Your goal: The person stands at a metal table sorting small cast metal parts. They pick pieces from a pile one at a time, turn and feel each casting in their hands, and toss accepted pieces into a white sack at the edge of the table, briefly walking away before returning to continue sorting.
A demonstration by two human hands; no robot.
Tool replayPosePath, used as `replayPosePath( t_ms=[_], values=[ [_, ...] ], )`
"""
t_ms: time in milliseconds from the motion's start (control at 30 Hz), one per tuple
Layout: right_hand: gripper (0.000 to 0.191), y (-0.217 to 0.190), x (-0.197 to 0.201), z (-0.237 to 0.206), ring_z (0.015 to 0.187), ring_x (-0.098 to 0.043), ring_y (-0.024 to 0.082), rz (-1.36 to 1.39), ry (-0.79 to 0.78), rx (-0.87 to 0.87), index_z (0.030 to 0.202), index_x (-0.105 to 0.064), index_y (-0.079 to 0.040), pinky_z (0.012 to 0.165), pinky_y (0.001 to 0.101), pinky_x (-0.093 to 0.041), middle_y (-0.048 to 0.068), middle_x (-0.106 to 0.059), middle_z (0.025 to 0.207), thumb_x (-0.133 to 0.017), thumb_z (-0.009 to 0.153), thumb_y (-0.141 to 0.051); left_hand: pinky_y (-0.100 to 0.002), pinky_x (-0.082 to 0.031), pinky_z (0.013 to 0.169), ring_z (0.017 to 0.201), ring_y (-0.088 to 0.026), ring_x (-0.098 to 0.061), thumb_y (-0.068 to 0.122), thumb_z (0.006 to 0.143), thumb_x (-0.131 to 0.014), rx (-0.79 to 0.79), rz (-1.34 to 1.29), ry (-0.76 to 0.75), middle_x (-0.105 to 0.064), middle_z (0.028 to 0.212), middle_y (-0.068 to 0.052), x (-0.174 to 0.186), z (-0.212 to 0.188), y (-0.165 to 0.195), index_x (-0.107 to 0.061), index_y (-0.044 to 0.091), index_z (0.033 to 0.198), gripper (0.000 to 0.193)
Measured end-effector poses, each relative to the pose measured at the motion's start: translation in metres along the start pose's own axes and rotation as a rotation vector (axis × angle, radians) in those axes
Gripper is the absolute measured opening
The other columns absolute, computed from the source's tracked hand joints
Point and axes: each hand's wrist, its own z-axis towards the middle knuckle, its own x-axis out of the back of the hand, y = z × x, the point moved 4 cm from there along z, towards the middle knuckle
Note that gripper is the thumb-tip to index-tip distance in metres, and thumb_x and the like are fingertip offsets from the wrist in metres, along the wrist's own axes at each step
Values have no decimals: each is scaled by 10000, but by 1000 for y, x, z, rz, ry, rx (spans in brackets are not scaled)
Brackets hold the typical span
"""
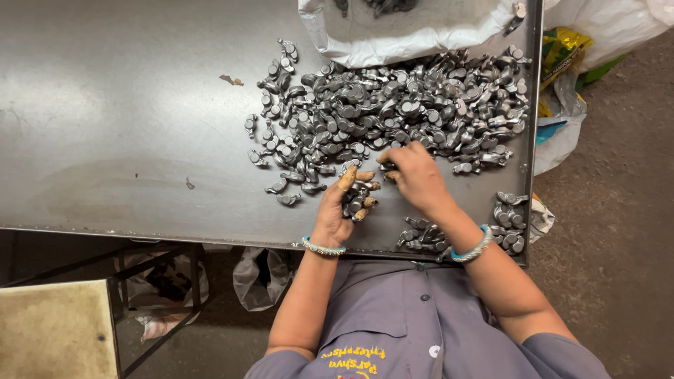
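A big heap of small grey metal parts (393,112) lies across the far right of a steel table (126,140). My left hand (337,210), near the table's front edge, is curled around a handful of these parts (357,200). Just to its right, my right hand (414,175) rests knuckles up at the heap's near edge, with its fingertips pinching one metal part (387,167). Both wrists wear light blue bangles.
Two small groups of the same parts lie by the front edge (423,235) and the front right corner (510,221). A white sack (414,28) with more parts lies at the table's far edge. Bags sit on the floor at right (562,105).
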Motion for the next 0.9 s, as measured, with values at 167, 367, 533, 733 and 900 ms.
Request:
replayPosePath(
  t_ms=[167, 367, 533, 733, 900],
  values=[
    [376, 47, 8, -32, 1076, -680, 154, 1048, 24, -317, 1182, -645, -24, 956, 317, -575, 74, -696, 1171, -684, 840, 127, -215, -484, 420, 639, -163, -707, 391, 1011, -652, 28, 33, 8, -744, 967, -167, -2, -1, 0, -690, -64, 1191, 490],
    [299, 63, 19, -77, 1012, -738, 259, 1378, 116, -445, 1164, -651, 37, 885, 378, -626, 177, -732, 1136, -702, 876, 99, -199, -472, 402, 638, -149, -711, 399, 998, -648, 105, 74, -45, -754, 977, -160, -20, 6, -18, -695, -57, 1187, 496],
    [308, 68, 19, -88, 965, -765, 297, 1449, 134, -456, 1190, -646, 47, 784, 381, -646, 194, -743, 1079, -731, 895, 22, -194, -480, 410, 650, -151, -720, 390, 1011, -649, 155, 113, -80, -748, 972, -159, -28, 6, -26, -705, -56, 1190, 484],
    [339, 77, 12, -96, 903, -763, 288, 1467, 117, -476, 1211, -645, 67, 729, 368, -644, 179, -740, 1023, -752, 896, 1, -201, -490, 413, 662, -155, -726, 376, 1002, -652, 171, 132, -91, -756, 961, -143, -28, 2, -29, -712, -29, 1188, 450],
    [341, 85, 0, -102, 831, -773, 231, 1490, 112, -575, 1114, -650, 74, 717, 358, -662, 148, -757, 961, -781, 867, -122, -199, -486, 409, 665, -146, -723, 366, 1002, -654, 201, 161, -104, -761, 971, -139, -32, 0, -37, -719, -17, 1192, 432]
  ],
)
